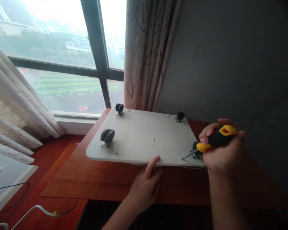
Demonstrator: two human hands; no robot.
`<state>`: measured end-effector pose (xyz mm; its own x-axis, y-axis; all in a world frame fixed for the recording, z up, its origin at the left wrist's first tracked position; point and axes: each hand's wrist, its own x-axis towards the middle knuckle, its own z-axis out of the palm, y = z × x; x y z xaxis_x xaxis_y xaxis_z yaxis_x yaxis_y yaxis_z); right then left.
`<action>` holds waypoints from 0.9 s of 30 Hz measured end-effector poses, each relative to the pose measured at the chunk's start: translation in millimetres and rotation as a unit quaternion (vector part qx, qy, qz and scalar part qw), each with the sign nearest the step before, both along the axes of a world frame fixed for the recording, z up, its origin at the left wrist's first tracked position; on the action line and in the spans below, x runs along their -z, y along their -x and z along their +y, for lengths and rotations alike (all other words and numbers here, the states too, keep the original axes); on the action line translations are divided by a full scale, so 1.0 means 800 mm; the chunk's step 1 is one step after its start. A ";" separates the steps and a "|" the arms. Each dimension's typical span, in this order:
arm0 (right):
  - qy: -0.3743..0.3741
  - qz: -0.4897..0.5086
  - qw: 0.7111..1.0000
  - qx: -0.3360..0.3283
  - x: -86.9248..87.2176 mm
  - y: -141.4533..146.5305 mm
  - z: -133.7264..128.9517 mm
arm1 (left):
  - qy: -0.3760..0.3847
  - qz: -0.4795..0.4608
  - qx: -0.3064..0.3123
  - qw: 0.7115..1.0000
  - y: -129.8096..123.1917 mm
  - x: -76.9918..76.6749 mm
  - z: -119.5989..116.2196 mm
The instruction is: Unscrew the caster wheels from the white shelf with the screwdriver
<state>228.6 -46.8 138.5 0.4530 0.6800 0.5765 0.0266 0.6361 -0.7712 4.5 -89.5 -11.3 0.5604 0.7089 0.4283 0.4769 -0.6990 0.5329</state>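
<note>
My right hand (222, 155) is wrapped round the black and yellow handle of a screwdriver (201, 146). Its shaft slants down to the left, and the tip meets a small screw spot near the right front corner of a white board (144, 134). Beside the shaft, a black caster (195, 148) is partly hidden by that hand. My left hand (147, 182) grips the board's front edge, index finger on top and the other fingers below. More casters stand wheel-up on the board: at the front left (107, 137), back left (119, 108) and back right (180, 115).
The board lies on a reddish-brown wooden table (86, 179). Behind are a window (69, 76), a patterned curtain (148, 54) and a grey wall (218, 64). Cables (38, 209) run across the floor at lower left.
</note>
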 end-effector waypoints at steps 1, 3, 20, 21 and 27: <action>-0.011 -0.013 1.000 0.014 0.000 0.001 0.000 | 0.001 0.001 0.001 1.000 0.000 0.000 0.000; -0.012 -0.061 0.997 0.044 0.000 0.000 -0.001 | 0.001 0.001 0.002 1.000 0.000 -0.001 0.000; 0.221 -0.621 0.752 0.022 -0.110 -0.077 -0.042 | -0.008 -0.007 0.006 1.000 0.001 -0.004 0.001; 0.223 -0.629 0.742 0.064 -0.109 -0.077 -0.041 | -0.008 -0.008 0.007 1.000 0.001 -0.004 0.001; 0.245 -0.615 0.741 0.112 -0.105 -0.082 -0.041 | -0.001 -0.005 0.009 1.000 0.002 -0.004 0.001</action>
<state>294.0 -79.9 222.4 -0.0771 0.9317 0.3550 0.9637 0.1610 -0.2131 2.8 -88.5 -8.2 0.5679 0.6981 0.4360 0.4590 -0.7083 0.5364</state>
